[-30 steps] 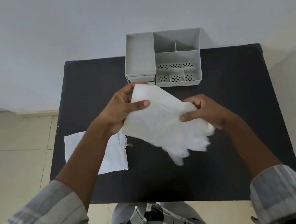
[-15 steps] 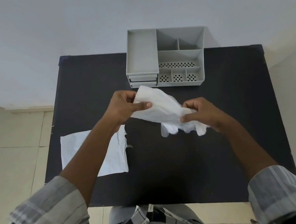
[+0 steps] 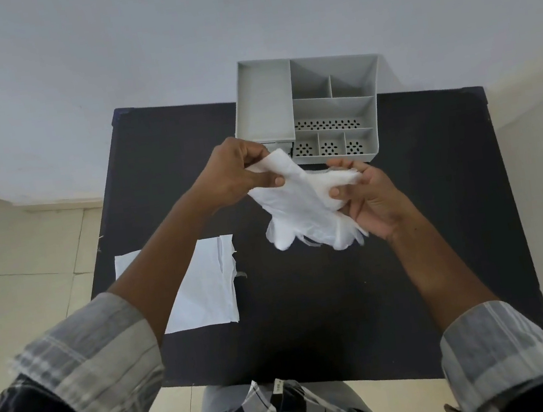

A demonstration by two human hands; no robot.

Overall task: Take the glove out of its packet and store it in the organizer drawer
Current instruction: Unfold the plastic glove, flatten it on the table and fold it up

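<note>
The head view looks down on a dark bench (image 3: 310, 304) with a grey organizer (image 3: 306, 111) at its far edge, against the wall. Both hands hold the white glove (image 3: 301, 208) in the air above the bench, just in front of the organizer. The left hand (image 3: 234, 172) pinches the cuff end between thumb and fingers. The right hand (image 3: 365, 193) has its fingers curled round the other side, thumb pressing into the material, so both hands are grasping the glove. The glove's finger end hangs loose and crumpled below the hands, clear of the bench top.

The flat white packet (image 3: 204, 283) lies on the near left of the bench, partly under the left forearm, and looks empty, so the glove seems to be out already.

The drawer (image 3: 277, 145) sits at the organizer's lower left front, mostly hidden behind the left hand; it is probably shut, but I cannot tell for sure.

Judging from here, the risks are these. The glove is thin and bunched, so it may spring open and hang over the drawer edge, jamming it on closing. One hand must let go to pull the drawer, and the limp glove could slip. A hard tug could also slide the light organizer.
</note>
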